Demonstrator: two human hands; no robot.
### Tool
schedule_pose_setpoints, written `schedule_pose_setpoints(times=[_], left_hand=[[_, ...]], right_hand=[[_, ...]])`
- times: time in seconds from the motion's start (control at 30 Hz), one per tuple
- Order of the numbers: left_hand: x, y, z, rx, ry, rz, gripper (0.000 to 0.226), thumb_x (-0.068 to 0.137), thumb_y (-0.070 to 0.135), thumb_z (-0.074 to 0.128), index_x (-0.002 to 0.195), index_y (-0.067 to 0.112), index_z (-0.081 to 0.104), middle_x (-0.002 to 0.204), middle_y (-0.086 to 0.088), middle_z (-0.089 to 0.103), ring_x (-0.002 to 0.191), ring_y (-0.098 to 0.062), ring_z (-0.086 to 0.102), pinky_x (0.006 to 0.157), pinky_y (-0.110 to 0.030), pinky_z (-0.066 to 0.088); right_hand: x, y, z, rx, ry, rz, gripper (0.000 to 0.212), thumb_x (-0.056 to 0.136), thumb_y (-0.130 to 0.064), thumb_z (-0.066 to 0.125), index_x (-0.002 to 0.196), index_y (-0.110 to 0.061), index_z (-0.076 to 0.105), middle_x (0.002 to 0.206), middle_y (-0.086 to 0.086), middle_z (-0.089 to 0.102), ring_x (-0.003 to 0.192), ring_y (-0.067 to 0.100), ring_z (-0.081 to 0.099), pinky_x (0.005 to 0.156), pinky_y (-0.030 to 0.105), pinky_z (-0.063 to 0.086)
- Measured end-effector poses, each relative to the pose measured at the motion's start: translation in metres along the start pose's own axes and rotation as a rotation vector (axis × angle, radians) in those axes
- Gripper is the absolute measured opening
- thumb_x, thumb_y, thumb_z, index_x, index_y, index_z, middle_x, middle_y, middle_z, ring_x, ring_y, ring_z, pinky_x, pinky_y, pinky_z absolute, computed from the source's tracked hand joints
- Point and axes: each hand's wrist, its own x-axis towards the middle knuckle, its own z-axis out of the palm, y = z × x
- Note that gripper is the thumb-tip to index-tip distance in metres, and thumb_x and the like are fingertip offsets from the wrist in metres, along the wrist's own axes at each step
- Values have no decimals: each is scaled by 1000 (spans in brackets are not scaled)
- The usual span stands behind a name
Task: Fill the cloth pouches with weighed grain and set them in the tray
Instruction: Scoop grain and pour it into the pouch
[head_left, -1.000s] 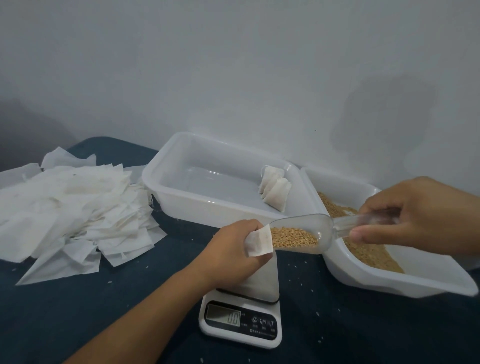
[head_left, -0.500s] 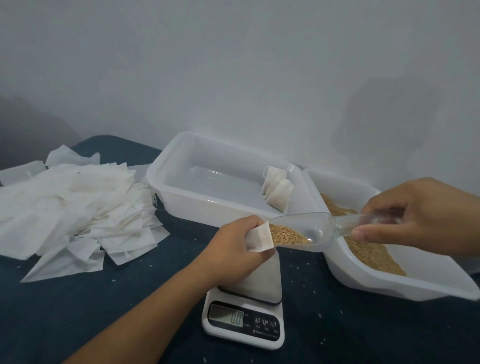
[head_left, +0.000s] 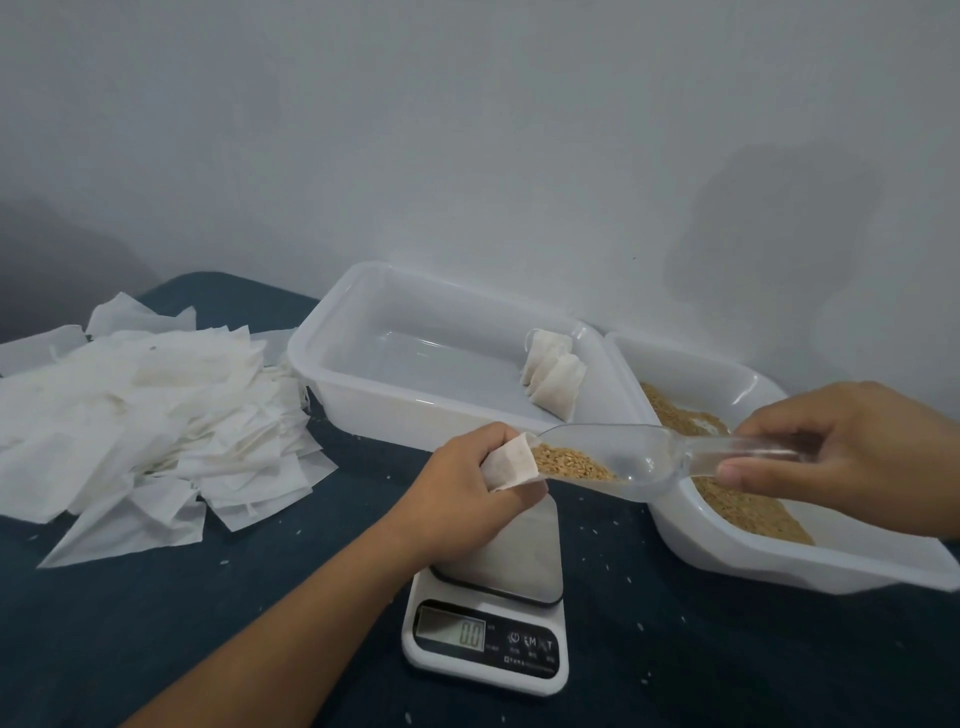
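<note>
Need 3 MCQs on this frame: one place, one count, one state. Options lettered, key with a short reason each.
1. Where is the scale?
A. in front of the tray
B. inside the tray
C. on the pouch pile

2. How many filled pouches show in the tray?
A. none
B. about three
C. ten or more

3. What does the scale display read?
A. 0.0
B. 25.0
C. blank

Key: 1 A, it sits on the dark cloth nearer the camera than the tray. 2 B, a small cluster leans at the right end. 3 A, the digits are legible.
</note>
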Motion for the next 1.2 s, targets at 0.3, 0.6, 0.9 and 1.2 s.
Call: schedule_pose_setpoints(times=[0.3,0.6,0.9,1.2], left_hand=[[-1,3,-1,-62,10,-18,17,88,38,78,101,36,68,94,12,71,84,-5,66,67,-14,51],[-2,10,0,-231,10,-81,10,90,28,77,98,30,71,79,15,70,69,3,62,62,-14,47],[-2,18,-1,-610,18,-301,33,75,38,73,105,24,74,88,7,67,84,-10,62,67,-25,49],[-3,22,-11,-1250,-159,-441,28,70,25,83,96,13,82,93,-8,67,78,-19,66,52,-25,51]], right_hand=[[-12,9,29,188,20,41,73,53,-103,51,93,-48,77,69,-10,69,62,10,63,63,35,52],[-19,18,55,349,93,17,65,64,-92,56,91,-37,79,70,6,64,64,22,59,63,34,45],[-26,25,76,654,307,143,61,68,-89,59,91,-37,79,62,-6,61,51,5,53,60,32,49],[-11,47,82,798,392,230,62,71,-73,66,89,-15,71,57,-3,47,45,8,37,44,27,36]])
